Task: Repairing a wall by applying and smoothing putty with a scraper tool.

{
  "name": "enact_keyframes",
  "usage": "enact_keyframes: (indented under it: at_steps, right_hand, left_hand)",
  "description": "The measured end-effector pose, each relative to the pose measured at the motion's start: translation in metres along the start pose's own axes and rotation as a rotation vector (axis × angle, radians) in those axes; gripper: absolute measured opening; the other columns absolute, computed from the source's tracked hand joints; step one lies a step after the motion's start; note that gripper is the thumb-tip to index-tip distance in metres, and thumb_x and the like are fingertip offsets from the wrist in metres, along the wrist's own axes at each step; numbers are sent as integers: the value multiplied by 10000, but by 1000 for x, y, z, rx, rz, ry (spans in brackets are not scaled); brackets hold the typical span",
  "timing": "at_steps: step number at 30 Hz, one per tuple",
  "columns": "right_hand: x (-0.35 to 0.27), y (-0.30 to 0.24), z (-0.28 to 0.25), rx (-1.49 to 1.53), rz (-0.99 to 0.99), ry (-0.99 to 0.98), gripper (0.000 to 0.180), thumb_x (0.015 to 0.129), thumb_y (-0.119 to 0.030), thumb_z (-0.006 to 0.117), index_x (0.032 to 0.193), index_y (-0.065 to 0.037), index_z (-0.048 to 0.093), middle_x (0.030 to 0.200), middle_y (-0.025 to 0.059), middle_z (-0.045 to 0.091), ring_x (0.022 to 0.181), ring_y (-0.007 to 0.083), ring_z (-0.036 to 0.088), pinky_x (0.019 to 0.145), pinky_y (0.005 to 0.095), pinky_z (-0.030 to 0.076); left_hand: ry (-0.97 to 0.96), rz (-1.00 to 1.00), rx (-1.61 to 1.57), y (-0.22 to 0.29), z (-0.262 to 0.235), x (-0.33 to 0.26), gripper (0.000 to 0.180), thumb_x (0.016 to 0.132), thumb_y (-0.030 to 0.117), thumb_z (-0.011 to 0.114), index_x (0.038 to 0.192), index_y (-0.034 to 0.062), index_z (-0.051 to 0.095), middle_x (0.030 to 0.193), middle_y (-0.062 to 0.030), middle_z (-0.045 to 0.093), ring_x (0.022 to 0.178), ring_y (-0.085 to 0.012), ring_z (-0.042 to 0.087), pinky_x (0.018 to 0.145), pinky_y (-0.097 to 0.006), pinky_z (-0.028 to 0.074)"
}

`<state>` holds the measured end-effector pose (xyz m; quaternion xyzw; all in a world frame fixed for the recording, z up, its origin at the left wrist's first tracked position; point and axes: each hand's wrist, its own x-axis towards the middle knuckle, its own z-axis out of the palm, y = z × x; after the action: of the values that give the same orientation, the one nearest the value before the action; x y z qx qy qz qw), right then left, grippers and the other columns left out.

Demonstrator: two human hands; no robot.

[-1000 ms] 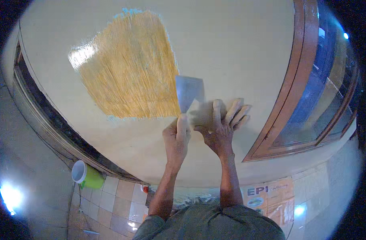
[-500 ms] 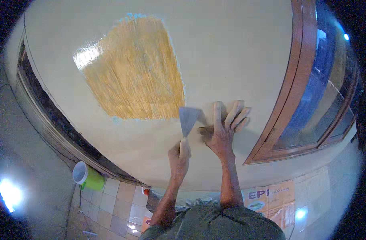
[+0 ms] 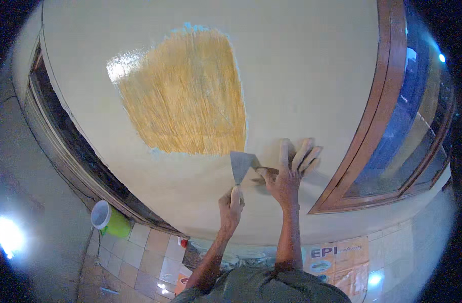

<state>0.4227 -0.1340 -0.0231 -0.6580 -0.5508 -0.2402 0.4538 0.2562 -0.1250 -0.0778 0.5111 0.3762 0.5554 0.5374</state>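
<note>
The putty knife [image 3: 241, 166], a flat grey blade on a short handle, lay against the cream wall [image 3: 302, 65] just below the middle of the view, its blade at about 12 o'clock from the fist that gripped it. The left hand [image 3: 231, 204] was closed tight around the handle, thumb up along it, so the blade stood nearly upright with its broad edge toward the top. The right hand [image 3: 286, 174] sat just beside it at 3 o'clock, palm to the wall, fingers [image 3: 304, 154] spread and pointing toward 1 o'clock, holding nothing; its thumb reached to the blade's lower corner. Directly at 11 o'clock from the blade, close above it, spread a large yellow-brown patch [image 3: 183, 96] with vertical streaks and a glossy glare at its upper left corner. A brown wooden window frame [image 3: 380, 116] curved down the wall at 3 o'clock, with dark blue glass [image 3: 413, 111] behind it. At 9 o'clock ran a dark opening [image 3: 74, 146] edged by another frame. Down at 8 o'clock, a white and green bucket [image 3: 109, 219] stood on a tiled floor [image 3: 145, 252].
</note>
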Motion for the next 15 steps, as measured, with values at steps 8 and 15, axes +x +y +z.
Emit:
enact_keyframes:
  at_steps: [8,15]
  right_hand:
    - [3,-29,-12,1,86,40,832,785,-299,796,1516,-174,420,1621,317,44,1479,558,-14,1155,699,53]
    - [-8,-109,7,484,-21,116,590,879,-143,675,1445,-116,511,1474,283,437,1375,450,398,1121,559,335]
  left_hand:
    - [4,150,71,101,-7,49,478,1045,370,511,657,94,469,595,50,414,530,-52,374,467,-259,289]
    - [-132,134,-7,58,-48,61,463,1056,386,491,709,79,502,621,49,444,547,-48,375,474,-264,296]
